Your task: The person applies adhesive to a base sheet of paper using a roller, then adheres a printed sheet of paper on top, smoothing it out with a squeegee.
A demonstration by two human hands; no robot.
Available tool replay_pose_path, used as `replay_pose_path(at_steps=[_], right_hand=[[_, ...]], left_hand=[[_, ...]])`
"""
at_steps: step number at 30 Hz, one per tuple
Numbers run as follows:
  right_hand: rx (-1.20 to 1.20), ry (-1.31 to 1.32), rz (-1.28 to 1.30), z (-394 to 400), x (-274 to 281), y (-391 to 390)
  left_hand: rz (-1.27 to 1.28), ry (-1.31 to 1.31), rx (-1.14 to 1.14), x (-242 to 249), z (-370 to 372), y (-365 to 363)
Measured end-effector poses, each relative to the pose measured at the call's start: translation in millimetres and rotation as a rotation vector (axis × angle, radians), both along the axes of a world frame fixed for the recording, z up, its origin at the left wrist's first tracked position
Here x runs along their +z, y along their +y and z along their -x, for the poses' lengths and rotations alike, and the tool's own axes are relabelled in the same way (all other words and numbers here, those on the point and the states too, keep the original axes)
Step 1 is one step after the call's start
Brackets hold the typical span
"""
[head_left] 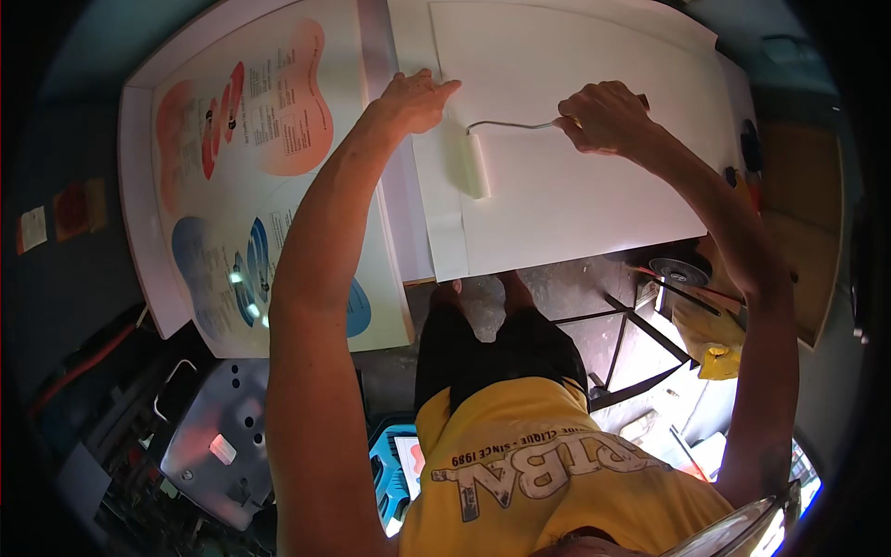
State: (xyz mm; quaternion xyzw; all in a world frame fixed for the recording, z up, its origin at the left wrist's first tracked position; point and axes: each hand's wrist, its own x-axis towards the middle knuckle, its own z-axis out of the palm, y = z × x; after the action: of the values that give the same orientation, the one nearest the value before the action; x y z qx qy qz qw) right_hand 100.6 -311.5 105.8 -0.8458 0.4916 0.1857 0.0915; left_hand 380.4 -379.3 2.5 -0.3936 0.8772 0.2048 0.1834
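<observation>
a large smooth white sheet with straight edges lies flat over the work table, and on its left part rests a slim paint roller with a pale, matte cylindrical sleeve and a thin, bent grey metal rod. the sleeve's long axis runs roughly from the far side toward the person's body, its near end angled slightly to the right; the rod leaves the far end and runs rightward, nearly square to the sleeve, into the fist. the right hand is closed around the roller's handle, a dark tip showing beyond the knuckles. the left hand is half open above the sheet's left edge, fingers loosely bent and one reaching rightward, with nothing visible in its grasp; whether its fingertips press the surface i cannot tell. to the left lies a broad, flat printed panel, its pale, glossy face carrying rounded red and blue shapes, small text and light reflections. a narrow, pale lilac strip separates panel and sheet.
</observation>
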Motion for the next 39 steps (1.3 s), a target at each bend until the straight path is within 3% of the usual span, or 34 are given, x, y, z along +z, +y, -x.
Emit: replay_pose_path(at_steps=[5, 8, 10, 14, 17, 20, 27, 35, 39], right_hand=[[-0.083, 0.002, -0.05, 5.4, 9.6, 12.2], [-0.381, -0.051, -0.158, 28.0, 15.2, 63.4], [-0.649, -0.318, -0.284, 36.0, 0.2, 118.1], [-1.011, -0.571, -0.186, -20.5, -12.2, 200.0], [-1.0, -0.627, -0.009, -66.5, -28.8, 218.1], [-1.128, -0.713, -0.035, -91.2, -49.2, 214.3], [-1.085, -0.659, 0.101, -109.1, -52.4, 225.3], [-1.106, -0.585, -0.008, -117.3, -30.4, 390.7], [-1.156, -0.683, -0.099, -103.2, -5.1, 419.1]], left_hand=[[0.034, 0.021, -0.053, -13.6, -0.2, -1.6], [0.084, -0.029, -0.086, -8.3, -0.4, -0.4], [0.09, -0.028, -0.067, -4.1, 0.1, 1.3], [0.07, -0.053, -0.08, -7.9, -0.4, 0.0], [0.071, -0.027, -0.105, -15.6, -2.0, -5.0], [0.044, -0.047, -0.095, -7.6, 1.1, -5.3], [0.048, -0.08, -0.098, 0.4, 0.5, -2.2], [0.073, -0.07, -0.128, -2.3, -0.6, -3.2], [0.085, -0.062, -0.146, -3.1, -1.0, -0.7]])
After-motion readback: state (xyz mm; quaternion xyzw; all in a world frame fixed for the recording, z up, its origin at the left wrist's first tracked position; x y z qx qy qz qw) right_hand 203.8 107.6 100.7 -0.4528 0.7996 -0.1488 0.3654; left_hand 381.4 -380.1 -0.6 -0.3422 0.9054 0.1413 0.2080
